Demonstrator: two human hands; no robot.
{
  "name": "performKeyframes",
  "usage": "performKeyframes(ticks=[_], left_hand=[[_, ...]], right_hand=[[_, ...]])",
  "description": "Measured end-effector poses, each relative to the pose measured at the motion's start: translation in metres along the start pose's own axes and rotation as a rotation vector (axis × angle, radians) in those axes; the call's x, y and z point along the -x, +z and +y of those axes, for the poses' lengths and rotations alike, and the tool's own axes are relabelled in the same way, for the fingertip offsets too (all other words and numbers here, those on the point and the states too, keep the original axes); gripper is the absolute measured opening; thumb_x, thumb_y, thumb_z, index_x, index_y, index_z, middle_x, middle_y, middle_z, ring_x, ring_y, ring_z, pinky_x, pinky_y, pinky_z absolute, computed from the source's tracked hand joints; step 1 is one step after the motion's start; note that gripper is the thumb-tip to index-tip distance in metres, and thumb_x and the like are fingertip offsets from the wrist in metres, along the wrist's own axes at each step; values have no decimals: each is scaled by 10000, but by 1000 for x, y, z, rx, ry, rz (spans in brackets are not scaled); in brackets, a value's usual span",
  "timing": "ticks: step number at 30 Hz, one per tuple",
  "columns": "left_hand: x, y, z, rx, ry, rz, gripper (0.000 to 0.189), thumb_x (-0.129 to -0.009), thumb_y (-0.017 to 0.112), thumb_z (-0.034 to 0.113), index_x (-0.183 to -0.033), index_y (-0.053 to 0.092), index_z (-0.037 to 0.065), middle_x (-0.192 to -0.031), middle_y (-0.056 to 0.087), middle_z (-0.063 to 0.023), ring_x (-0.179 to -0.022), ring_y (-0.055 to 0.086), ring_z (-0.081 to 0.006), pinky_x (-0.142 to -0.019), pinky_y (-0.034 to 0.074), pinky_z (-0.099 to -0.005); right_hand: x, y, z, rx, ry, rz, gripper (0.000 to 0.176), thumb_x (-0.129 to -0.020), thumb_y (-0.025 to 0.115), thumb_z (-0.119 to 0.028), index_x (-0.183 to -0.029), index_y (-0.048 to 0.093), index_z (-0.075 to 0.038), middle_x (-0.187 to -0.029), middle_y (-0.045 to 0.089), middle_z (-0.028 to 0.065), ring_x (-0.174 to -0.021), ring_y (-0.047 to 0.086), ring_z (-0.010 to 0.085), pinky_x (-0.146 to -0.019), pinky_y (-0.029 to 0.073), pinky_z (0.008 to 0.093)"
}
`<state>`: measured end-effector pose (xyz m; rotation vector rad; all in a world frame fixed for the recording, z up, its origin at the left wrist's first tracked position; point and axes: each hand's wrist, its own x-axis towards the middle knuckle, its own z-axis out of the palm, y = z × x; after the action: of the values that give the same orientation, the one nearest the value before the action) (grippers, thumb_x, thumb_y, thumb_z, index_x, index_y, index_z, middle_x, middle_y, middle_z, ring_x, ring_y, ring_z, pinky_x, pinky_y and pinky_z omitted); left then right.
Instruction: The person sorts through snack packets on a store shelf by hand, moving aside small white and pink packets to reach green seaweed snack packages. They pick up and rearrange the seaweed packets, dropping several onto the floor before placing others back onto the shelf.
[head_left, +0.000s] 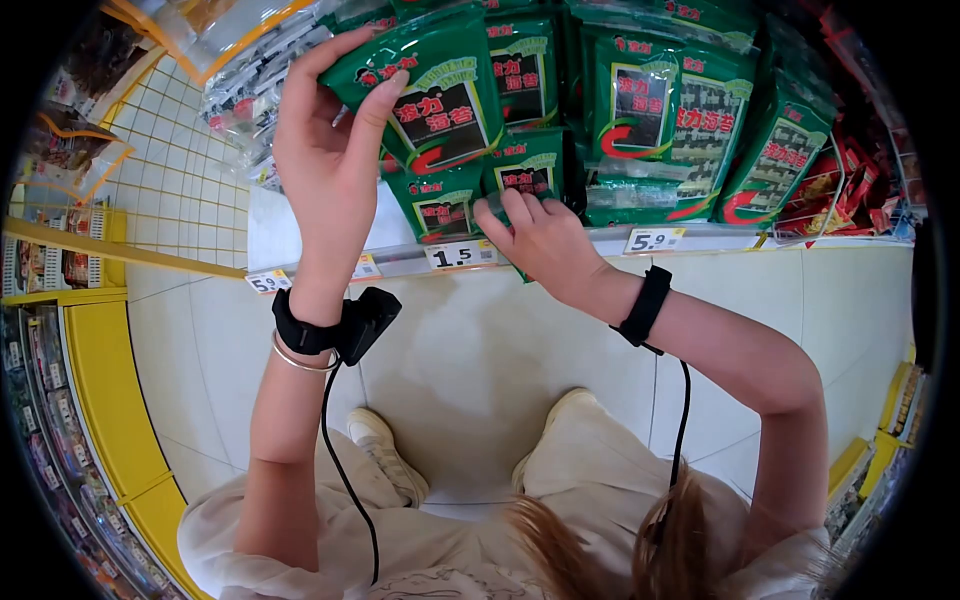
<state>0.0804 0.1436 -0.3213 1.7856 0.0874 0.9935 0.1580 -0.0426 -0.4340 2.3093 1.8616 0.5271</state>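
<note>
My left hand (335,150) grips the upper left corner of a green seaweed packet (440,115), thumb on its front and fingers behind. This packet tilts above smaller green packets. Lower and to the right, my right hand (545,235) has its fingers curled over the bottom of a small seaweed packet (525,165) at the shelf's front edge. Another small packet (440,210) lies just left of those fingers. Larger green seaweed packs (710,125) stand in a row to the right. What my right fingertips hold is partly hidden.
Price tags (460,255) line the shelf front. A yellow wire grid (165,150) is at the left, with silvery packets (245,115) beside it. Red snack bags (845,190) sit in a rack at the right. Yellow shelving (115,400) stands at lower left.
</note>
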Motion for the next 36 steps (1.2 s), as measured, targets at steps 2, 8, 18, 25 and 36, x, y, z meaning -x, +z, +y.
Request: performKeyframes(ticks=[2,8,18,25,36], left_hand=[[2,-2,0,21,-13,7,341,-921,638,24,-1248,543,-2,-1096,649,-69,-915,606,-72,-684,525,-196],[9,-14,3,-3,12,7,361,-902,645,-18,-1249,546,-26,-1141,637,-82,-966,602,-100,-859,488,-243],[22,-38,11,-3,32,33,355,-927,635,11,-1270,541,-4,-1120,628,-87,-1006,607,-111,-877,467,-232],[31,-59,6,3,55,38,365,-898,647,-30,-1250,552,-14,-1137,646,-82,-958,612,-107,-835,499,-236],[37,-74,0,-78,40,67,372,-924,623,-20,-1281,521,-21,-1248,581,-109,-1058,593,-133,-915,483,-264]], right_hand=[[-4,-4,4,-14,-22,58,571,-766,664,-156,-1285,439,-234,-1149,508,108,-899,548,161,-712,458,253],[-7,-9,6,113,-31,197,541,-734,671,-153,-1221,454,-243,-1032,507,80,-886,525,171,-748,403,264],[-13,-13,2,23,-33,-56,92,-677,677,-95,-768,678,-97,-814,592,54,-779,588,185,-779,398,311],[-45,-64,40,-11,96,124,105,-632,733,-129,-730,713,-95,-879,631,43,-939,580,208,-820,427,327],[-59,-66,48,-17,90,114,310,-536,821,-148,-811,687,-98,-811,616,17,-949,553,215,-799,447,334]])
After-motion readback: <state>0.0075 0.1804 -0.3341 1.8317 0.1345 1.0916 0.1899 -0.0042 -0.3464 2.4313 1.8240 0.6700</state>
